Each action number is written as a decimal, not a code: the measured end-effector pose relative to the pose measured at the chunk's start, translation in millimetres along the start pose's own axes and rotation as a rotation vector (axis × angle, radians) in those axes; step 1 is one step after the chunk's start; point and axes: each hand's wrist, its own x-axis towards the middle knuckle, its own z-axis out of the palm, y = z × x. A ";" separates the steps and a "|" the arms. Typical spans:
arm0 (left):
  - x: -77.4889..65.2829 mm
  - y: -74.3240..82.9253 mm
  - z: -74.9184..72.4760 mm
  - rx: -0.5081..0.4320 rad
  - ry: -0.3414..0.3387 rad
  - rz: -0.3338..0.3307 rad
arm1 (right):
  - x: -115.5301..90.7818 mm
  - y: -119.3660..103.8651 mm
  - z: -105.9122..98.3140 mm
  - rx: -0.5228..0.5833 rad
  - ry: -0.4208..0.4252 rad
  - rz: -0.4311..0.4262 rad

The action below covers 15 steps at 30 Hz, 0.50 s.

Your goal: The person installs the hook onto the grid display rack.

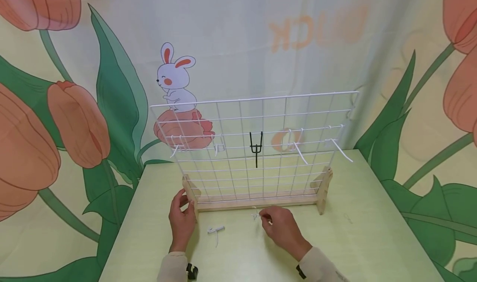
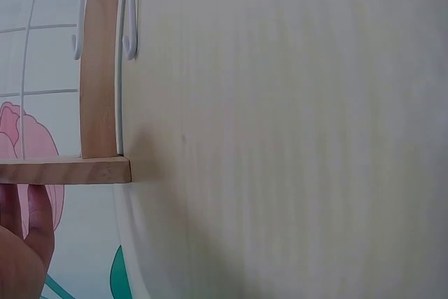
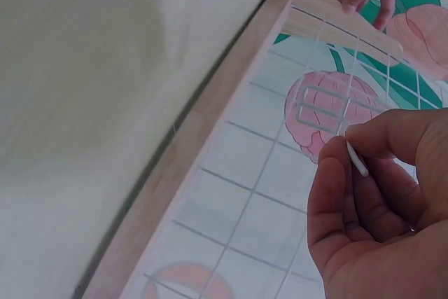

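Observation:
My right hand (image 1: 283, 228) pinches a white wire hook (image 3: 358, 161) between thumb and fingertips, in front of the rack's base and low over the table. The hook's rectangular wire back points away from the hand in the right wrist view. At the left end of the white wire grid rack (image 1: 262, 99), my left hand (image 1: 181, 222) touches the outer face of the wooden end support (image 2: 63, 171) with its fingertips. Another white hook (image 1: 216, 230) lies on the table between the two hands.
A black hook (image 1: 256, 148) hangs mid-grid, with white hooks (image 1: 299, 149) to its right and left. The wooden base bar (image 1: 257, 204) joins two end supports on the pale table (image 1: 357, 249). Behind hangs a printed curtain (image 1: 238, 37) with tulips and a rabbit.

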 end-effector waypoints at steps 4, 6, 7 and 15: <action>-0.2 -0.4 0.2 0.011 -0.002 0.000 | 4.1 1.1 -8.1 0.001 0.045 -0.012; -0.3 -1.2 0.5 0.015 -0.004 0.004 | 6.6 0.9 -11.8 0.003 0.067 -0.019; -0.3 -1.7 0.6 0.014 -0.003 0.007 | 7.7 0.7 -13.4 0.001 0.078 -0.020; 0.0 -2.9 0.6 0.005 -0.001 0.004 | 16.4 -4.3 -27.6 0.030 0.133 0.013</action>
